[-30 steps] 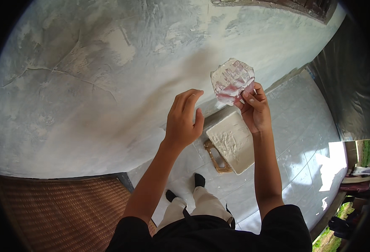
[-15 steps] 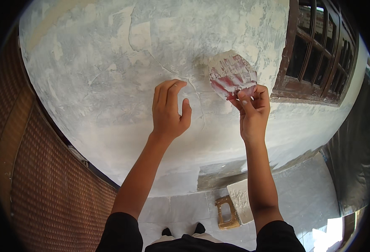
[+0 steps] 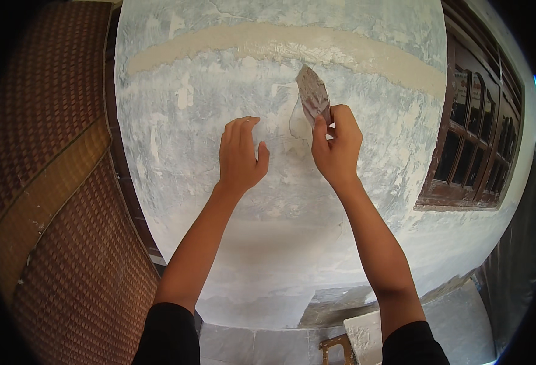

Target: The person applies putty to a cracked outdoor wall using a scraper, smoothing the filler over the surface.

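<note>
My right hand (image 3: 339,146) pinches a reddish, putty-smeared scraper (image 3: 314,94) at its lower end, thumb in front. The thin, rounded blade stands tilted up and to the left, seen at a slant, close to the grey-white wall (image 3: 268,188); whether its edge touches cannot be made out. Across the wall above it runs a cream band of putty (image 3: 219,41). To the left, my left hand (image 3: 241,152) is held up before the wall, back of the hand showing, its fingers slightly bent and thumb apart, with nothing in it.
A brown wooden window frame (image 3: 425,199) with dark panes is set in the wall at right. Brown woven matting (image 3: 79,237) hangs along the left side. Low at right stand a brownish stool (image 3: 325,344) and a putty-coated pale board (image 3: 365,333), on grey floor tiles (image 3: 237,344).
The view has tilted up the wall, bringing the cream band in. My right hand has moved left and turned the scraper from broad face to a slant. My left hand keeps its pose.
</note>
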### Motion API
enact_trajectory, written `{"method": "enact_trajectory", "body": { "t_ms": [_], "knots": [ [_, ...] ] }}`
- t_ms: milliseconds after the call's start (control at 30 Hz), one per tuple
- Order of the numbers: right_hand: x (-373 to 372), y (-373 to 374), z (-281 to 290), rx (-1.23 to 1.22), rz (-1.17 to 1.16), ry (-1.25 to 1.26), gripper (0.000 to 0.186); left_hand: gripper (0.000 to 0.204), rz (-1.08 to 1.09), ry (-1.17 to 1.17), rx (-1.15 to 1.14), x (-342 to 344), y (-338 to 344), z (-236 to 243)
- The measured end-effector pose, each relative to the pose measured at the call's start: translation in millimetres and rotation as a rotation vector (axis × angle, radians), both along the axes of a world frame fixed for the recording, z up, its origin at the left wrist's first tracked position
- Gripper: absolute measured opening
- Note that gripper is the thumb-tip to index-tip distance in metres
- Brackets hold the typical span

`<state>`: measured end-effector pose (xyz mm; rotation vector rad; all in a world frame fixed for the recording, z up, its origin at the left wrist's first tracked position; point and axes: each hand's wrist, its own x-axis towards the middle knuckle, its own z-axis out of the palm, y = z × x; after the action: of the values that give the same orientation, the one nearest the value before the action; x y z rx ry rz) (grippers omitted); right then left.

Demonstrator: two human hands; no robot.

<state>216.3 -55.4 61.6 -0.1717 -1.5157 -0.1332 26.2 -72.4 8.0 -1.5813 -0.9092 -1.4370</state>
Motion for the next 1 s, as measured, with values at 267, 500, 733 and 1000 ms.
{"method": "enact_trajectory", "body": {
  "t_ms": [267, 500, 733, 1000],
  "knots": [
    [-72, 0, 28, 0.428, -0.446, -0.223, 0.022, 0.052, 0.121, 0.012, 0.017, -50, 6, 13],
    [-119, 20, 51, 0.733, -0.676, -0.299, 0.017, 0.057, 0.154, 0.025, 0.094, -92, 20, 9],
    [-152, 30, 67, 0.760, -0.835, -0.396, 0.022, 0.053, 0.121, 0.097, 0.157, -114, 38, -4],
    [-180, 39, 69, 0.820, -0.851, -0.364, 0.015, 0.052, 0.022, 0.086, 0.174, -118, 41, -7]
  ]
}}
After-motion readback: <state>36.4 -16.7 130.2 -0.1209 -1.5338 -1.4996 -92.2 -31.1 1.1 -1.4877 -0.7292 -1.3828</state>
